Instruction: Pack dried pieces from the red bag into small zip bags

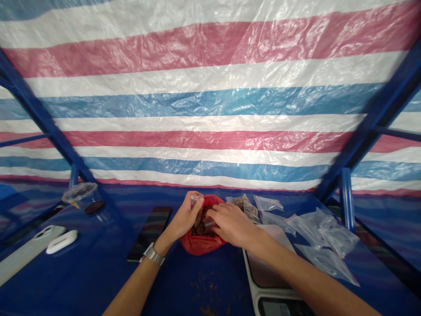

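Note:
A red plastic bag [202,245] stands open on the blue table, with small brown pieces [200,224] inside. My left hand [187,214] is at the bag's left rim, its fingers closed on a small clear bag [196,199]. My right hand [232,223] reaches over the right rim into the red bag. Its fingers are bent together among the brown pieces, and what they hold is too small to make out. A silver watch is on my left wrist.
Right of the red bag lies a scale [253,272], partly under my right forearm. Filled small bags [245,205] and clear bags [320,232] lie beyond it. At left are a black phone [149,232], a white case [62,242], a pale phone [31,250] and a plastic cup [83,197].

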### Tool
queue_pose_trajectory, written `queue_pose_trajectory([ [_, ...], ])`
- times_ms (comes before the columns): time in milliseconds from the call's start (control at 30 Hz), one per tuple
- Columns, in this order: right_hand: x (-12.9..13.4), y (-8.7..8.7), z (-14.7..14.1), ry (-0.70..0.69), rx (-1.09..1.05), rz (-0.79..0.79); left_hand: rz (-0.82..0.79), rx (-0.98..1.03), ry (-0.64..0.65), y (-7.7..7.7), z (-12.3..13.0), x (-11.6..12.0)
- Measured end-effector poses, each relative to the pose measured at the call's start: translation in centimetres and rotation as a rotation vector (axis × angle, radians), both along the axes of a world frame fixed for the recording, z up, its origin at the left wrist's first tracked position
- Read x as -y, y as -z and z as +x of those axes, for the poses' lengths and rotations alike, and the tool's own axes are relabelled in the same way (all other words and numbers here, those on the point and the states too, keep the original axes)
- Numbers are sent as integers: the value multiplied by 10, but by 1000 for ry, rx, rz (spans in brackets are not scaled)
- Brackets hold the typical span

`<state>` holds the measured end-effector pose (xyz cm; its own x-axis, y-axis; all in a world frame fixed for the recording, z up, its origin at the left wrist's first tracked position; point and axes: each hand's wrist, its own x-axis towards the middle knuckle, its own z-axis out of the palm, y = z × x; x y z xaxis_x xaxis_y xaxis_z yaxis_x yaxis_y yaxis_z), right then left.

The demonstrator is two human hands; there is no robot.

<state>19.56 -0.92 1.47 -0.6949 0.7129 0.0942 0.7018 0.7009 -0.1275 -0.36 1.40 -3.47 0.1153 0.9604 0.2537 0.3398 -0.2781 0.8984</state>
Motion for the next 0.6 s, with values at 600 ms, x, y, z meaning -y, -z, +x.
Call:
queue_pose_trajectory([
  [600,-6,10,-1,-91,-226,-200,-178,452,-83,-5,7,2],
])
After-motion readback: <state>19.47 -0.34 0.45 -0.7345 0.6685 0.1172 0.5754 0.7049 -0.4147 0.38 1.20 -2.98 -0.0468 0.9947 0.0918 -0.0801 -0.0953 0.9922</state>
